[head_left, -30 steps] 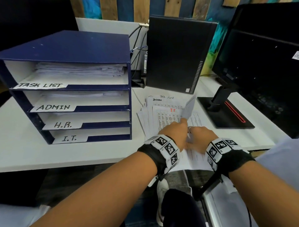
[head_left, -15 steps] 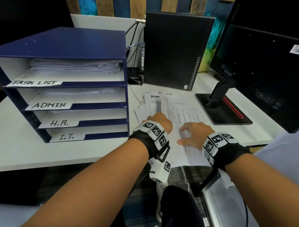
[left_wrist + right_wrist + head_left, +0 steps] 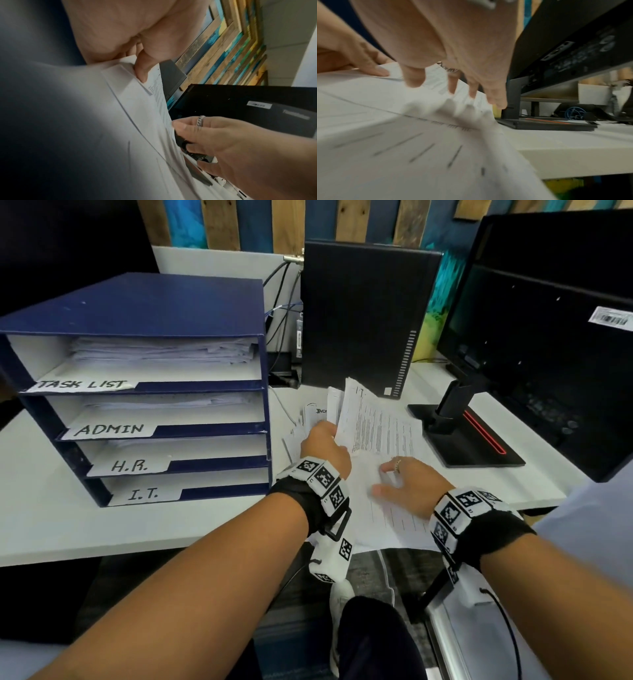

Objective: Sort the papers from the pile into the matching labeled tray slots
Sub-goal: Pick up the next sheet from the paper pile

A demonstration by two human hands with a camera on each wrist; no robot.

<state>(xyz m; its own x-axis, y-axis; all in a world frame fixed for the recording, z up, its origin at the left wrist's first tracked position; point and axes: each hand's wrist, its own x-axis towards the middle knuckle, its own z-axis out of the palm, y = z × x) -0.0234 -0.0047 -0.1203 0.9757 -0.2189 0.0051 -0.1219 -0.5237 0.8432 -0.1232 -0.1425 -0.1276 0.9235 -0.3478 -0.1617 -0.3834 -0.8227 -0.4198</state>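
Beside the tray (image 3: 144, 313), left hand (image 3: 323, 448) pinches a sheet (image 3: 373, 422) up; right hand (image 3: 409, 487), flat, pins the pile (image 3: 383, 518). Next: read its heading, choose slot.

White desk (image 3: 51, 518): tray (image 3: 137, 313), papers (image 3: 387, 440), monitor stand (image 3: 469, 446).

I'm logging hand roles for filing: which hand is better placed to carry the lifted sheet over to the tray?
Probably left. The left hand already grips the lifted sheet and is nearer the tray; the right hand rests on the pile.
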